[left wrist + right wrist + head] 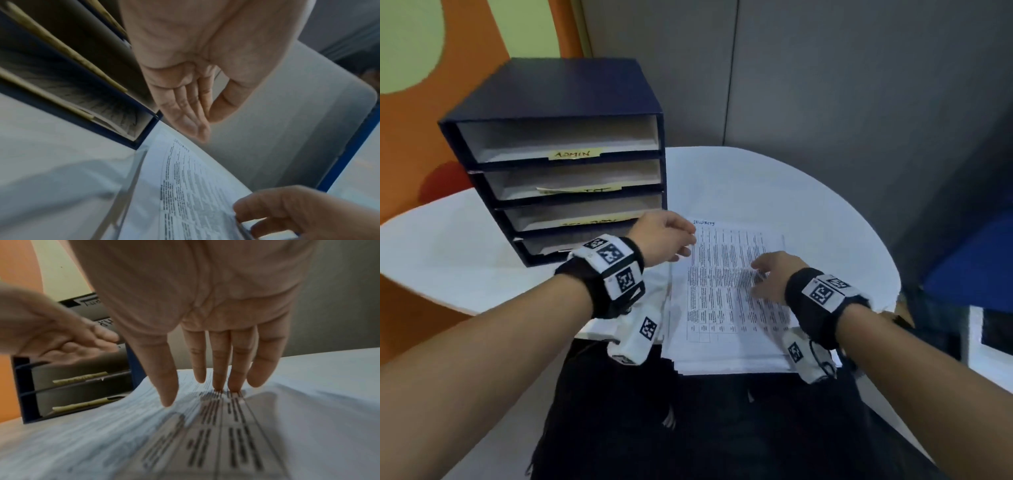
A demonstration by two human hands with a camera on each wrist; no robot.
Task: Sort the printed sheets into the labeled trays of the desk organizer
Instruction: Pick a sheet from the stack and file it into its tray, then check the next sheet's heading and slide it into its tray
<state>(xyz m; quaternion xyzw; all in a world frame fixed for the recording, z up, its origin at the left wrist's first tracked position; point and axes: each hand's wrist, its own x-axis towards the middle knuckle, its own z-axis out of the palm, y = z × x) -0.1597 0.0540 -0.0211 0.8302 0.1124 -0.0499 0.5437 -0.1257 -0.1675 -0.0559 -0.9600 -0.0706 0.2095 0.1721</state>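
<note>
A dark blue desk organizer with several stacked trays stands at the back left of the white table; its top tray bears a yellow label reading ADMIN. A stack of printed sheets lies in front of me, and its top sheet is marked SECURITY by hand. My left hand hovers at that sheet's top left corner, fingers straight and holding nothing. My right hand lies flat on the sheet's right half. Its fingertips press down on the sheet, which bulges up on the left.
The round white table is bare behind and to the right of the stack. A grey partition rises behind it, and an orange wall stands at the left. Something blue sits beyond the table's right edge. The stack overhangs the near edge above my dark clothing.
</note>
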